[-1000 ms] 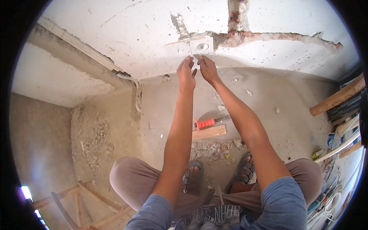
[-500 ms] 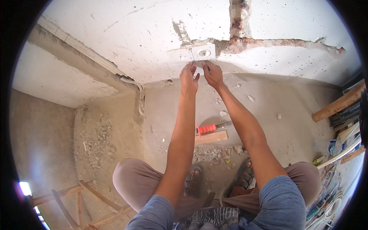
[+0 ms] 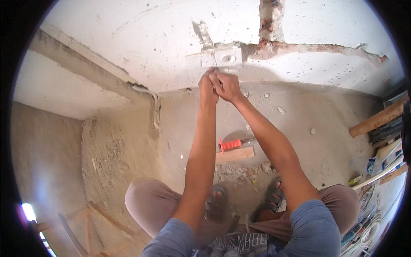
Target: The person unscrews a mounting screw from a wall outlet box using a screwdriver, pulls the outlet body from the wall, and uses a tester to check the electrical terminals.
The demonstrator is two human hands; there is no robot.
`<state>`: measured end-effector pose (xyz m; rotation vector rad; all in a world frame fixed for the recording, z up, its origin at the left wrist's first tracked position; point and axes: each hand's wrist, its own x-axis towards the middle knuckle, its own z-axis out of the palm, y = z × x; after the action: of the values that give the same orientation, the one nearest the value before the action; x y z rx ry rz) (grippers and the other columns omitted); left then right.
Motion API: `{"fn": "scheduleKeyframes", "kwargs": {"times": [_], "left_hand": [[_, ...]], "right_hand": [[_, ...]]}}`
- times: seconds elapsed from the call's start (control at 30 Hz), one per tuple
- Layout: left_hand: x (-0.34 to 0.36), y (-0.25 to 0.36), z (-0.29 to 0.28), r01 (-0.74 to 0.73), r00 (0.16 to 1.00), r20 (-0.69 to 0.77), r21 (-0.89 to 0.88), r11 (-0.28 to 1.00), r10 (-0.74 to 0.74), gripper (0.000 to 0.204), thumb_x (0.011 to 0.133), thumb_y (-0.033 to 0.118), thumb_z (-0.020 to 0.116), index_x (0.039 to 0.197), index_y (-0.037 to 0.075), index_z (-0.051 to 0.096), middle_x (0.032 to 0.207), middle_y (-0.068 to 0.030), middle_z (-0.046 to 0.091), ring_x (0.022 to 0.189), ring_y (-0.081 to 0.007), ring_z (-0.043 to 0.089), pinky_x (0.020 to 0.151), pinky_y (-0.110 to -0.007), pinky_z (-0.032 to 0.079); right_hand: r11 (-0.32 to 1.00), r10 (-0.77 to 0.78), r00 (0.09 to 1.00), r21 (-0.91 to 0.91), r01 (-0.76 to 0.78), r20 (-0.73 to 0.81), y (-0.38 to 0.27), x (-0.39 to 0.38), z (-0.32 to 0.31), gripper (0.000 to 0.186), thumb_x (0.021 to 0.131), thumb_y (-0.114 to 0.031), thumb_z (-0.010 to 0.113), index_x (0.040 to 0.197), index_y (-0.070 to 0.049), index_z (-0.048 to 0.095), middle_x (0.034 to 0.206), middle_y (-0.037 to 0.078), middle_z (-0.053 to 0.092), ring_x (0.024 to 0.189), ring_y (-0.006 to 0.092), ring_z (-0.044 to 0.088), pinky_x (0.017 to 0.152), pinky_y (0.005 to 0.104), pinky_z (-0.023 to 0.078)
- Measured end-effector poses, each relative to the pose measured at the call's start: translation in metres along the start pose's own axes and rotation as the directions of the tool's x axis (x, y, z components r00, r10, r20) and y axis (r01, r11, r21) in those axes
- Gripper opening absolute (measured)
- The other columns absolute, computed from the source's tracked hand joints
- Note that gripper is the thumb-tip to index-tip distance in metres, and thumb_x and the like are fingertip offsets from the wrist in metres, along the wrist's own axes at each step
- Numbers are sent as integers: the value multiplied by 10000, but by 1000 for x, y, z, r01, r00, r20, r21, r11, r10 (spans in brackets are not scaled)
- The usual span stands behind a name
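Note:
A white socket (image 3: 228, 58) and an adjoining pale plate (image 3: 204, 59) sit in the wall, beside broken plaster. Just below them my left hand (image 3: 207, 83) and my right hand (image 3: 227, 87) are together, fingers closed on something small that is hidden by them. On the floor between my forearms lies a chisel with a red grip (image 3: 232, 144), beside a short wooden board (image 3: 236, 155).
A chased channel (image 3: 299, 47) runs across the white wall (image 3: 334, 25), a pipe (image 3: 155, 107) down the left. Rubble (image 3: 242, 173) lies by my sandalled feet. At right are timber (image 3: 376, 115) and coiled cables (image 3: 370, 222); at lower left, a wooden frame (image 3: 111, 218).
My hands have drawn together just under the socket, the right moving left toward the left one. Their fingers are more bunched than before. The whole view sits slightly lower than a second ago.

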<state>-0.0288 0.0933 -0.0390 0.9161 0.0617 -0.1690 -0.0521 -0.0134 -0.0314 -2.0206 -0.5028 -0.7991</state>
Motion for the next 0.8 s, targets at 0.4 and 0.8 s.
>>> {"fn": "scheduleKeyframes", "kwargs": {"times": [0.4, 0.8], "left_hand": [[-29, 5, 63, 214, 965, -130, -113, 970, -228, 680, 936, 448, 611, 1450, 93, 342, 1353, -62, 500, 1316, -204, 377, 1073, -451, 296], [-26, -1, 105, 159, 924, -300, -259, 953, -236, 988, 781, 669, 713, 1463, 45, 363, 1395, -131, 394, 1296, -226, 377, 1034, -500, 344]], "right_hand": [[885, 335, 935, -302, -356, -121, -19, 11, -74, 300, 1006, -258, 449, 911, -35, 625, 770, 218, 673, 754, 418, 663, 675, 525, 508], [579, 332, 803, -779, 241, 495, -56, 107, -157, 167, 883, -114, 569, 928, -67, 723, 852, 187, 716, 827, 329, 714, 701, 451, 555]]}}
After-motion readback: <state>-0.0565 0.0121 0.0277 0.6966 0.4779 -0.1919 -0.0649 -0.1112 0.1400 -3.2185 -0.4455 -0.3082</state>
